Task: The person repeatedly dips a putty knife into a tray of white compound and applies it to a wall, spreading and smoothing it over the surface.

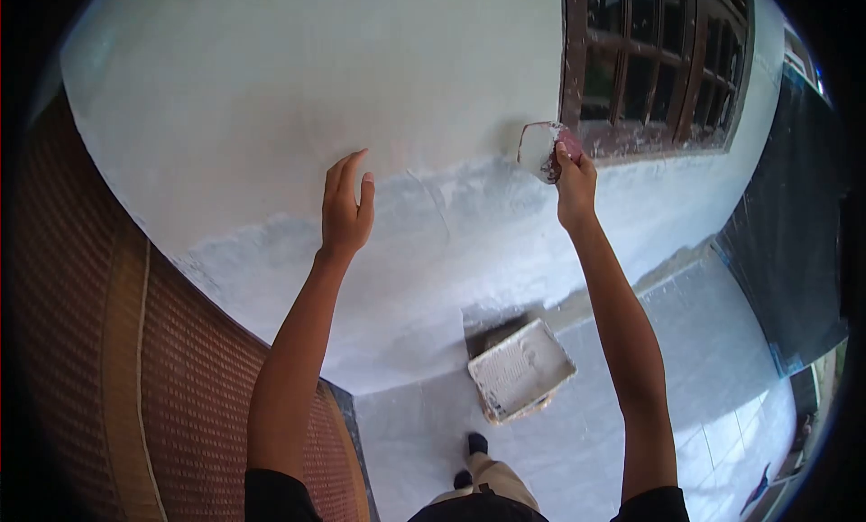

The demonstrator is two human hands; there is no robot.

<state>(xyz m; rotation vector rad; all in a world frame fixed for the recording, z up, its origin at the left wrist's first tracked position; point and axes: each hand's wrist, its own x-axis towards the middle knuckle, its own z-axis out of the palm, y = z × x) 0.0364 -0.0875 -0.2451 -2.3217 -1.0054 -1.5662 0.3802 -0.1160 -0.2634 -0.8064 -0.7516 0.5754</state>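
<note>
My right hand (pixel 575 184) grips a flat scraper (pixel 538 152) by its dark red end. The scraper's pale face is smeared with white and overlaps the wall just left of the window's lower corner. My left hand (pixel 347 206) is raised in front of the wall (pixel 433 98), empty, thumb apart from the fingers. The wall's upper part is cream, while a whiter, patchy band (pixel 397 269) runs along its lower part.
A white-coated paint tray (pixel 521 370) lies on the grey tiled floor (pixel 406 432) near the wall's foot. A brown-framed window (pixel 663 66) is at upper right. Woven brown panels (pixel 198 360) stand on the left, and a dark sheet (pixel 794 215) on the right.
</note>
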